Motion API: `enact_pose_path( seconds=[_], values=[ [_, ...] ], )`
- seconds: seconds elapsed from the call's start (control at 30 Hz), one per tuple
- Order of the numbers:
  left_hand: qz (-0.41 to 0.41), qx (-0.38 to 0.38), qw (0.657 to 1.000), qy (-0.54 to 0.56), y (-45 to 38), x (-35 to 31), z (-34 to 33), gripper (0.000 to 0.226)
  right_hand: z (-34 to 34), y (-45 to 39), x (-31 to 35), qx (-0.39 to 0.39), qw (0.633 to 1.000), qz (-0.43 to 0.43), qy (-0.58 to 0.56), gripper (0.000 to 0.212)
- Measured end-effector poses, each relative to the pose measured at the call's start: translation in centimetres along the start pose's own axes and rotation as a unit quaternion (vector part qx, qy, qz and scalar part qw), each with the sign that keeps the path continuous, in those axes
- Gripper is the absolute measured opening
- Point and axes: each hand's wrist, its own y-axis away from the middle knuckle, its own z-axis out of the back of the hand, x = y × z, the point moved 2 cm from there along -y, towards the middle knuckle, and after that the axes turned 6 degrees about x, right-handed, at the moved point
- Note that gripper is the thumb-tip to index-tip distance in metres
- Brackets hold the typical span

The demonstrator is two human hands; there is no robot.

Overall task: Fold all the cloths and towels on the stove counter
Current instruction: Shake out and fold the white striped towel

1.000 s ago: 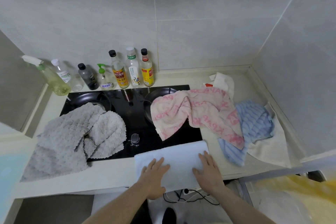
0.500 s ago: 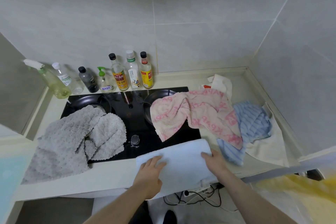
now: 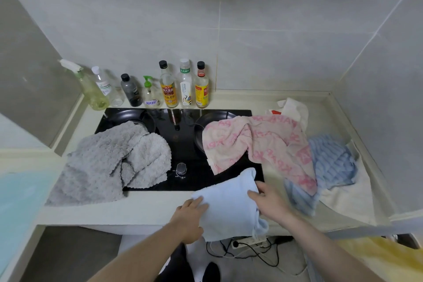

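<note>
The white towel [image 3: 229, 206] lies at the front edge of the worktop [image 3: 128, 213], its near corner hanging off over the floor. The left hand [image 3: 190, 215] presses flat on its left edge, fingers straight. The right hand [image 3: 270, 199] has its fingers curled onto the towel's right side near the upper corner, grasping the cloth there.

The towel looks light, soft and limp, so it will sag wherever unsupported and slide easily on the smooth worktop. Best taken by the corners or along an edge, with one hand pinning it while the other carries the fold over.

Still unfolded: a grey towel [image 3: 109, 162] heaped on the left over the stove [image 3: 183, 144], a pink towel [image 3: 258, 144] draped over the right burner, a blue striped cloth [image 3: 332, 162] and a cream cloth [image 3: 350, 194] beneath it. The pink towel's lower edge lies just beside the white one and may get caught. Bottles [image 3: 168, 89] stand well back against the wall.
</note>
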Motion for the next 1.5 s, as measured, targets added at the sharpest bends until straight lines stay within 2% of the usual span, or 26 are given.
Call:
enact_pose_path(
  seconds=[0.1,0.2,0.3,0.5,0.63,0.73,0.8,0.9,1.03,1.23,1.3,1.37,1.43,1.5],
  values=[
    [-0.004,-0.023,0.997,0.075,-0.1,0.5,0.0,0.075,-4.0,0.2,1.3,0.072,0.997,0.034,0.024,0.012],
    [0.018,-0.093,0.982,0.162,-0.1,1.6,-0.5,0.065,-7.2,-0.6,1.6,0.099,0.993,0.031,0.047,0.01],
    [0.036,-0.1,0.967,0.23,0.4,2.7,-1.2,0.059,-9.9,-1.6,2.1,0.121,0.99,0.024,0.071,0.012],
    [0.061,-0.092,0.949,0.294,1.4,3.9,-1.6,0.066,-13.3,-3.4,2.0,0.15,0.985,0.001,0.087,0.031],
    [0.059,-0.066,0.94,0.331,1.3,3.9,-1.3,0.058,-14.5,-4.3,1.4,0.176,0.98,-0.005,0.092,0.048],
    [0.063,-0.058,0.932,0.352,1.1,4.0,-1.2,0.043,-14.9,-4.4,0.9,0.191,0.976,0.009,0.105,0.054],
    [0.066,-0.052,0.926,0.368,1.0,4.5,-1.5,0.037,-14.5,-3.6,0.8,0.166,0.98,0.028,0.102,0.05],
    [0.071,-0.059,0.905,0.415,-0.3,5.6,-2.6,0.034,-13.3,-2.7,-0.5,0.076,0.987,0.064,0.125,0.042],
    [0.071,-0.067,0.895,0.436,0.3,4.3,-1.5,0.032,-13.3,-2.2,-2.5,0.135,0.968,0.051,0.204,0.048],
    [0.083,-0.081,0.9,0.421,0.6,2.9,-0.2,0.021,-13.5,-2.5,-2.4,0.176,0.952,0.049,0.244,0.063],
    [0.094,-0.093,0.896,0.424,0.7,2.8,0.1,0.031,-13.4,-2.7,-2.2,0.203,0.948,0.038,0.241,0.066],
    [0.097,-0.107,0.89,0.432,0.3,3.0,0.3,0.058,-12.9,-2.7,-1.8,0.203,0.959,0.038,0.193,0.058],
    [0.098,-0.112,0.885,0.441,-0.5,3.4,0.2,0.08,-11.6,-2.7,-1.5,0.119,0.983,0.055,0.131,0.043],
    [0.104,-0.11,0.879,0.452,-0.5,3.1,0.8,0.088,-10.0,-3.1,-1.6,0.004,0.996,0.051,0.078,0.042]
  ],
)
